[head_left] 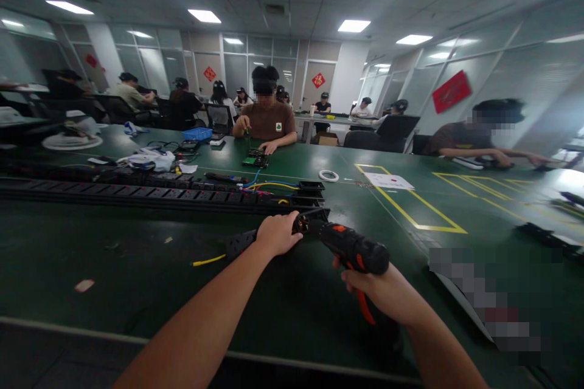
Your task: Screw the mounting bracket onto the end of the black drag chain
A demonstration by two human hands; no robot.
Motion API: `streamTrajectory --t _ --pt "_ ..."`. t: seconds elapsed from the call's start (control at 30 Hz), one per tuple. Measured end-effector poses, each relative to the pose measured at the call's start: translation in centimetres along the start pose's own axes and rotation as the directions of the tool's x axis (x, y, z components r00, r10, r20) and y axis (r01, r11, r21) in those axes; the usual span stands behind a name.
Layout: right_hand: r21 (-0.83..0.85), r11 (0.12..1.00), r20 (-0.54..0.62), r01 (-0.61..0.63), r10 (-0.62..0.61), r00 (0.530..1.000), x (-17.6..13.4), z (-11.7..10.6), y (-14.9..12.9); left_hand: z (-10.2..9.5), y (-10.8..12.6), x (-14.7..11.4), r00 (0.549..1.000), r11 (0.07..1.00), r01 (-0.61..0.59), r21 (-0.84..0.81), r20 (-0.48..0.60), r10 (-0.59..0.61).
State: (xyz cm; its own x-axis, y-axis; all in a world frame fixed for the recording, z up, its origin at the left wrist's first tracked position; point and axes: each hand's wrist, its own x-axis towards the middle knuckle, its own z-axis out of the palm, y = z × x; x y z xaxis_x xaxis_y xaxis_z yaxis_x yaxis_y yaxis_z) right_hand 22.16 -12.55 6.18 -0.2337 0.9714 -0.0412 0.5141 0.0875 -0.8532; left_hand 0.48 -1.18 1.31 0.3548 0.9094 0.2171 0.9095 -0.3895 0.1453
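Note:
In the head view my right hand [387, 292] is wrapped round the grip of a black and orange cordless screwdriver [356, 248], whose nose points left. Its tip reaches close to a small black part with brass-coloured bits [301, 224]; whether they touch, I cannot tell. My left hand [277, 235] is closed on that black part. Just left of this hand lies a black piece [239, 244] on the table, partly hidden by the wrist, with a yellow wire [208, 261] by its left end.
Long black socket strips [137, 194] run across the green table [150, 292], with coloured wires [269, 185] at their right end. A white tape ring [328, 175] and a white sheet [389, 180] lie beyond. Opposite, a person [269, 118] works on a green circuit board [254, 160].

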Motion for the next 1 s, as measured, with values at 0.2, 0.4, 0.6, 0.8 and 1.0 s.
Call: streamTrajectory --t 0.2,0.4,0.6,0.8,1.0 --pt "0.054 0.998 0.015 0.016 -0.017 1.0 0.41 -0.34 0.42 0.11 -0.13 -0.15 1.0 1.0 0.004 0.01 0.005 -0.005" --pt "0.057 0.998 0.026 0.01 -0.012 1.0 0.47 -0.36 0.41 0.14 -0.21 -0.18 1.0 1.0 0.012 0.006 0.013 -0.012" --pt "0.071 0.997 0.028 0.009 -0.011 1.0 0.46 -0.22 0.7 -0.01 -0.02 -0.19 0.999 1.0 0.022 0.011 0.028 -0.022" --pt "0.083 0.996 0.051 0.044 -0.049 0.998 0.51 -0.22 0.73 -0.02 0.02 -0.17 1.0 1.0 0.003 0.02 0.015 -0.003" --pt "0.04 0.997 0.05 0.068 -0.07 0.996 0.5 -0.35 0.56 -0.04 -0.01 -0.17 1.0 1.0 0.002 0.014 0.004 -0.002"
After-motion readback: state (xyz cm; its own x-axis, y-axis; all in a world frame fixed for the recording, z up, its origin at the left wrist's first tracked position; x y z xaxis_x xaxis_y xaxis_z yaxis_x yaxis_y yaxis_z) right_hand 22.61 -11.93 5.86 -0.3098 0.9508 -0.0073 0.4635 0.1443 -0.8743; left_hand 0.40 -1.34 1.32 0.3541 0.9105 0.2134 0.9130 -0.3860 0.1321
